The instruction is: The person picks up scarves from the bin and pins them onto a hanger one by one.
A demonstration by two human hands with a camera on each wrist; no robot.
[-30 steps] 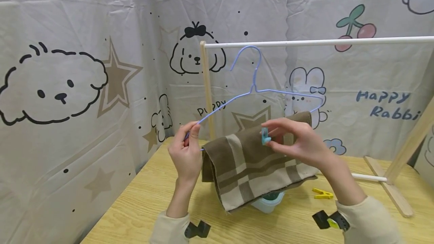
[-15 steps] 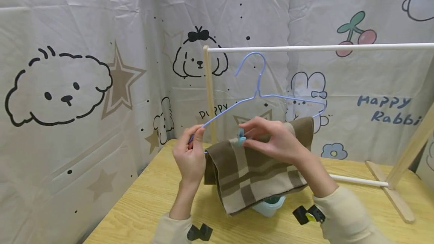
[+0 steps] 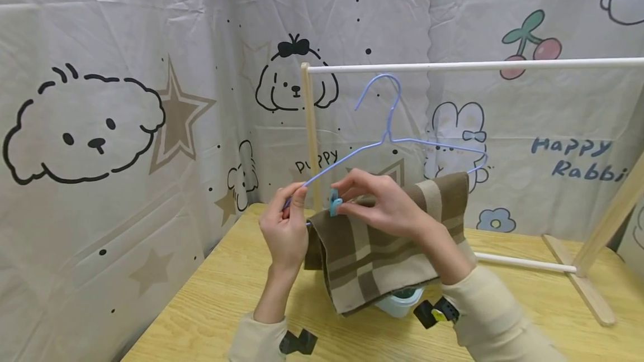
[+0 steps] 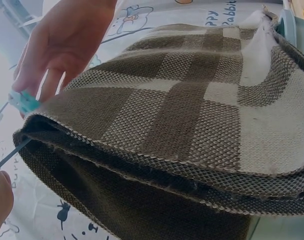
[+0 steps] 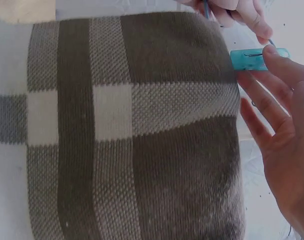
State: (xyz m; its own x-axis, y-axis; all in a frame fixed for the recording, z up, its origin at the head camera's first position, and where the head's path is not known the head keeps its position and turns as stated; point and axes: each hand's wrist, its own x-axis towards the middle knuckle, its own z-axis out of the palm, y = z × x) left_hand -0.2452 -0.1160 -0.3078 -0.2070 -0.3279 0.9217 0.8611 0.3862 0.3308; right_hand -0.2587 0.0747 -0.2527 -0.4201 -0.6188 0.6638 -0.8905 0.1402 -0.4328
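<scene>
My left hand (image 3: 285, 230) grips the left end of a blue wire hanger (image 3: 347, 156), whose hook points up. Over the hanger's lower bar hangs a folded brown and beige plaid scarf (image 3: 397, 256). Between thumb and fingers my right hand (image 3: 384, 203) pinches a teal clothespin (image 3: 334, 203) at the scarf's top fold, near its left edge. In the right wrist view the clothespin (image 5: 252, 59) has its tip right at the fold. From the left wrist view the scarf's layered side edge (image 4: 141, 162) shows, with the clothespin (image 4: 24, 101) just above its corner.
A rack with a white rail (image 3: 453, 66) and wooden posts (image 3: 310, 127) stands behind the hanger. Beneath the scarf, a pale blue container (image 3: 399, 303) sits on the wooden table (image 3: 201, 306). A printed curtain (image 3: 100, 228) surrounds the table's back and left.
My right hand has carried the clothespin leftward along the scarf's top fold, towards my left hand. The hanger has shifted slightly right. My right forearm now hides the yellow clothespin on the table.
</scene>
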